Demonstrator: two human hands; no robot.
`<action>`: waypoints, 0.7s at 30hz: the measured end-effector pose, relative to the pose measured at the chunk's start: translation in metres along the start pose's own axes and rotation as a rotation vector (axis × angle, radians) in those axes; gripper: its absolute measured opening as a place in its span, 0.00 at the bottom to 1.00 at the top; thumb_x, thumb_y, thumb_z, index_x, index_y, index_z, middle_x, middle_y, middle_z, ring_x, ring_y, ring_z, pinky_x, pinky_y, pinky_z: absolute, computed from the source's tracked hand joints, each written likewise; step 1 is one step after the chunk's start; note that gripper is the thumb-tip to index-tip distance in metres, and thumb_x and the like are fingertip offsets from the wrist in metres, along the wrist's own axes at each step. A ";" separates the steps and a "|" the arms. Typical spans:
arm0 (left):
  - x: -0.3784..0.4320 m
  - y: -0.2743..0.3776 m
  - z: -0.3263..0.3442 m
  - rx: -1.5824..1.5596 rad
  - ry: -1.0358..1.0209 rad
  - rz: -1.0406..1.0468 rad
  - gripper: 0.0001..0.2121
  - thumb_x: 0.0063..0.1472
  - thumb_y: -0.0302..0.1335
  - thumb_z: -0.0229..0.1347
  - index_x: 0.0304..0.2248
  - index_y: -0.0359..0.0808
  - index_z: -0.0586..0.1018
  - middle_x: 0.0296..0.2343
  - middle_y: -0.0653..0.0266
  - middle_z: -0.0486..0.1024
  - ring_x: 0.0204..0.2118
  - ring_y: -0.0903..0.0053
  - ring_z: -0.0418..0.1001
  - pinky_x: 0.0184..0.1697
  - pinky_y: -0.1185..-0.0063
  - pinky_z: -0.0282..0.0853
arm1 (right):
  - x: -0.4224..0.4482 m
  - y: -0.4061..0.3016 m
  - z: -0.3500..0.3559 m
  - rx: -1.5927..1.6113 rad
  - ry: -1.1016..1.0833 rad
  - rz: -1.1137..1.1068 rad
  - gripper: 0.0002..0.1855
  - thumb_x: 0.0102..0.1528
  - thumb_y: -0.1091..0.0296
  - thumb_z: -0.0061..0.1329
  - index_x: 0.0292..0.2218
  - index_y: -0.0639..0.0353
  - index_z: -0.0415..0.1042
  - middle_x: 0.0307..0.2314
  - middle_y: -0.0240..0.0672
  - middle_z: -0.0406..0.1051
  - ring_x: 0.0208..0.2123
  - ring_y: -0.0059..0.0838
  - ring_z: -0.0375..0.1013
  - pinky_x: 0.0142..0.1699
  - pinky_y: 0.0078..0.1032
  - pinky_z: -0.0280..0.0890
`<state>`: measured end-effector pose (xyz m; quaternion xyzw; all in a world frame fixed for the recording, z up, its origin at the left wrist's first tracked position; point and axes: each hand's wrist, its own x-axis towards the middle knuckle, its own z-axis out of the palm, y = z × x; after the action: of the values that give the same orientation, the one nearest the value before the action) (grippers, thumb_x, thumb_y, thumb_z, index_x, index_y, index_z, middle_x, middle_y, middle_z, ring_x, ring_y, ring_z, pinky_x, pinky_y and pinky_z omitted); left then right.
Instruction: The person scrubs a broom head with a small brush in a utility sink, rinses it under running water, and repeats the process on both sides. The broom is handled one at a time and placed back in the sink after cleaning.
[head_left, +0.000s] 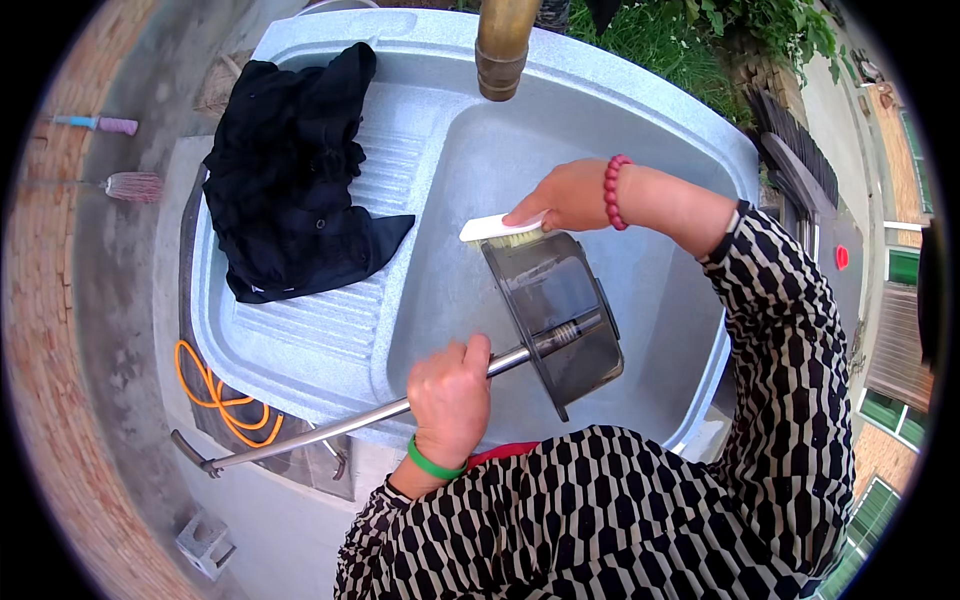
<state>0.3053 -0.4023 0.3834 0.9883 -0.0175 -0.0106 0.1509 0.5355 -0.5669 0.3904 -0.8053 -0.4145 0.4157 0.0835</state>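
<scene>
My left hand (452, 397), with a green wristband, is closed around the metal handle of a long-handled dustpan (555, 300). The dark grey pan is held tilted over the basin of a pale blue speckled laundry sink (465, 165). In my right hand (566, 196), with a pink bead bracelet above it, is a white scrub brush (491, 227). Its pale bristles meet the pan's upper edge. A wet-looking black garment (289, 172) lies bunched on the sink's ribbed washboard at the left.
A brass-coloured pipe end (501, 67) hangs over the sink's far edge. An orange hose (217, 397) lies coiled below the sink's left corner, and a concrete block (205, 544) stands on the ground. Plants (682, 52) grow behind the sink. A dark-bristled broom (795, 150) is at the right.
</scene>
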 end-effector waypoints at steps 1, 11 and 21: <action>-0.003 0.002 -0.001 0.007 0.002 -0.015 0.06 0.43 0.25 0.55 0.22 0.42 0.69 0.15 0.67 0.66 0.18 0.67 0.67 0.21 0.72 0.61 | 0.016 0.009 -0.001 -0.019 -0.067 -0.004 0.22 0.52 0.68 0.45 0.48 0.35 0.67 0.36 0.41 0.71 0.37 0.42 0.70 0.42 0.33 0.64; -0.002 0.002 0.001 0.021 -0.009 -0.033 0.05 0.44 0.26 0.55 0.21 0.42 0.69 0.15 0.67 0.65 0.17 0.68 0.66 0.21 0.72 0.59 | 0.056 0.055 0.011 0.279 -0.382 0.317 0.23 0.52 0.68 0.45 0.49 0.35 0.66 0.35 0.40 0.71 0.37 0.34 0.69 0.41 0.27 0.64; 0.001 0.002 -0.001 0.022 -0.026 -0.010 0.05 0.43 0.26 0.55 0.21 0.42 0.70 0.14 0.68 0.64 0.17 0.69 0.66 0.20 0.73 0.58 | 0.090 0.097 0.076 0.060 -0.001 -0.056 0.22 0.52 0.66 0.44 0.49 0.33 0.66 0.28 0.33 0.69 0.26 0.25 0.66 0.31 0.24 0.62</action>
<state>0.3064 -0.4041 0.3853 0.9898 -0.0148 -0.0240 0.1398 0.5654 -0.5789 0.2410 -0.7903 -0.4242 0.4258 0.1190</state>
